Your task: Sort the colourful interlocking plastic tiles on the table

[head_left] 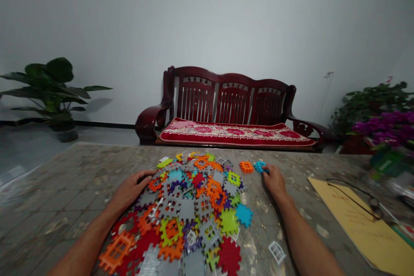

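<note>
A big heap of interlocking plastic building tiles (186, 209) in grey, orange, red, green, blue and purple covers the middle of the table. My left hand (137, 184) rests at the heap's left edge, its fingers stretched out over the tiles and holding nothing that I can see. Off to the right of the heap, my right hand (274, 180) has its fingers closed on a blue tile (259, 166) near the tabletop. Just left of that tile lies an orange tile (246, 167). Nearer to me are a loose flat blue tile (243, 215) and a white window piece (277, 252).
The table (80, 181) has a stone-patterned cover. On its right lie a yellow envelope (362, 228) and eyeglasses (371, 207), with purple flowers (388, 129) behind. Beyond the table stands a dark wooden bench (231, 99); a potted plant (54, 90) is at left.
</note>
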A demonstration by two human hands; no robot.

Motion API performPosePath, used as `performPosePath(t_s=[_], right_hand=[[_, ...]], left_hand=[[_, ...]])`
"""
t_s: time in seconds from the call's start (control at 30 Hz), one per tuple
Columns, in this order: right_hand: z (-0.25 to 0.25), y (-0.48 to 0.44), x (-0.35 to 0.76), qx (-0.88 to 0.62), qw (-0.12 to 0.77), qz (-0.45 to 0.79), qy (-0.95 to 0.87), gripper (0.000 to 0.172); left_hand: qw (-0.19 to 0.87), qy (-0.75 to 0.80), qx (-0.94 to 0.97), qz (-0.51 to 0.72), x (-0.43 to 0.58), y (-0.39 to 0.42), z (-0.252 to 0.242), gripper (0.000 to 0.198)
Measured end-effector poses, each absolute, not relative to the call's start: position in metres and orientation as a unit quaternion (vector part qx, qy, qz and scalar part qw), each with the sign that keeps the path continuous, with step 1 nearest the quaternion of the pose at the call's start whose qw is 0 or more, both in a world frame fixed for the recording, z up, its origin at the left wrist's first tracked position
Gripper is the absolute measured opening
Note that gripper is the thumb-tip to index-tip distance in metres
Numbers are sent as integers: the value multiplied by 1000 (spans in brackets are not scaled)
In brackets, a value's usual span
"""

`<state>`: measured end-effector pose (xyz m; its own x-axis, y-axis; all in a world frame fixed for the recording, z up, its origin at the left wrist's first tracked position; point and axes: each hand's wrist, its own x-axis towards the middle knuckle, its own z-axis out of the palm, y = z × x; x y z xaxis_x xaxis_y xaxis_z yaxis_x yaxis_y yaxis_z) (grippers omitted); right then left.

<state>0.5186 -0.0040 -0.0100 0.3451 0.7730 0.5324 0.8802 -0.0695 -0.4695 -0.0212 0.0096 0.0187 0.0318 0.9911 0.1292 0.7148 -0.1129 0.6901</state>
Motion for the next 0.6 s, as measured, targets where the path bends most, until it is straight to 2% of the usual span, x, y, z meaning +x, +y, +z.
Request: performPosePath(t_s=[0.3,0.6], right_hand=[[-13,-4,519,-728,364,-81,-575,22],[-12,-6,518,-739,378,-79,-552,41]], left_hand=[[227,620,683,311,-23,12,15,50],[230,627,675,312,-21,10,18,49]])
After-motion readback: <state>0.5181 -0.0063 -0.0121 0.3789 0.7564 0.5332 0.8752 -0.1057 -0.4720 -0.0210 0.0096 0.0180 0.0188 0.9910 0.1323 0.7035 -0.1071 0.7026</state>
